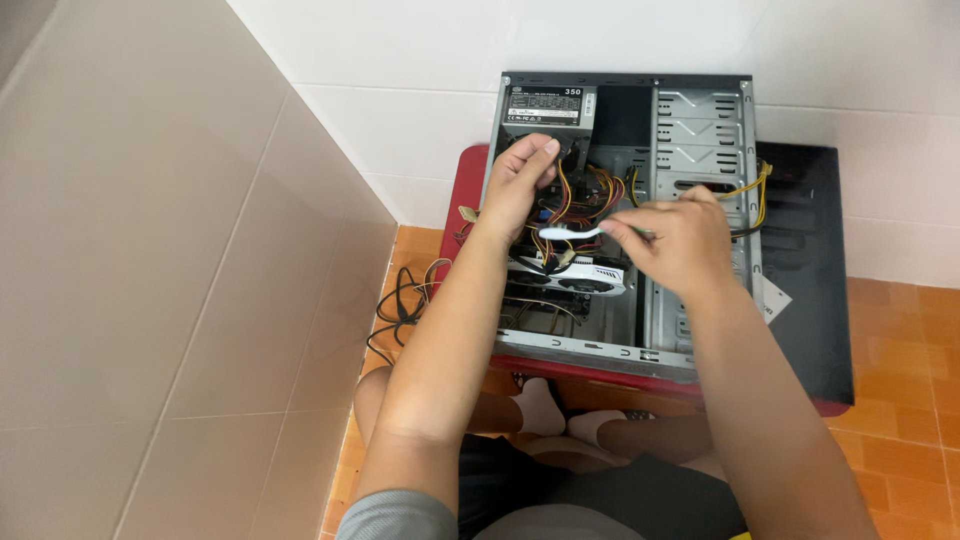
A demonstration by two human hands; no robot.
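Right hand, centre right of the frame: fingers pinched shut on the handle end of a slim white brush-like tool; the exact kind of tool cannot be told. Its tip is pointed left into the wiring.

Left hand, upper centre: closed around a bundle of red, yellow and black cables, which is held aside just below the power supply.

Step judged in hand: the inside of the open computer case is being worked over with the tool while the cables are kept clear. The next move would call for a light, short stroke, with loose connectors not to be snagged.

Case contents: power supply at its upper left corner, a white graphics card lying across the middle, bare metal drive bays at the upper right with yellow wires fed through.

The case is lying on a red low table; a black side panel lies at the right, loose black cords at the left on the orange tiled floor.
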